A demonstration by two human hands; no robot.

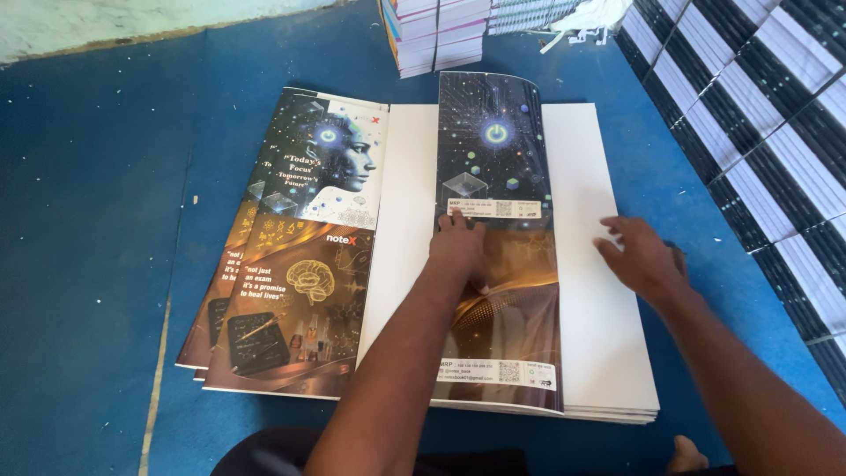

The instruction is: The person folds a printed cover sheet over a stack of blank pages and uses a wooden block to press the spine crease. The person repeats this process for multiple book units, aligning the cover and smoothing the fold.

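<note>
A stack of large printed cover sheets (608,353) lies on the blue floor, its top sheet showing a white back. One sheet is folded over, its glossy dark printed half (493,150) lying down the middle. My left hand (456,247) presses flat on that folded printed half. My right hand (641,256) rests palm down on the white sheet near its right edge, fingers spread. To the left, a few finished folded covers (300,264) lie fanned out, showing a head and brain design.
Tall stacks of bound white paper blocks with dark strips (758,115) line the right side. Another pile of bundled books (436,31) stands at the back. A blue mat (97,220) covers the floor; my foot (686,457) shows at the bottom edge.
</note>
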